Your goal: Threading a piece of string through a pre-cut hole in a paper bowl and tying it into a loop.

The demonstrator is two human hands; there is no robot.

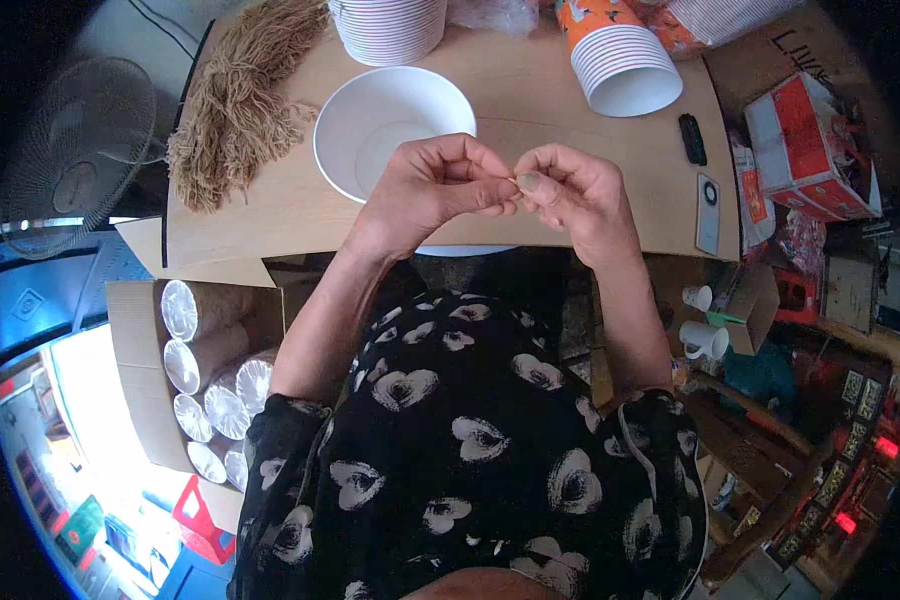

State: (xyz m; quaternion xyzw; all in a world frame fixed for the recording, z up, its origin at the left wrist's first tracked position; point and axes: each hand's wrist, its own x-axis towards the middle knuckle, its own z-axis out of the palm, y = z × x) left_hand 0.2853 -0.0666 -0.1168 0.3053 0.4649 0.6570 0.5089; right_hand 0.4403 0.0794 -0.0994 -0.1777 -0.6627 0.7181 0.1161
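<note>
**Pinched fingertips beside a round bowl**

The left hand (425, 190) and right hand (585, 200) meet, thumb and fingertips pinched together on each; anything between them is too small to tell. The smooth white bowl (370, 125) sits on the wood-toned surface (530, 85), partly behind the left hand. Left lies shaggy tan cord (235, 110); beyond, ridged nested tubs (390, 38).
</note>
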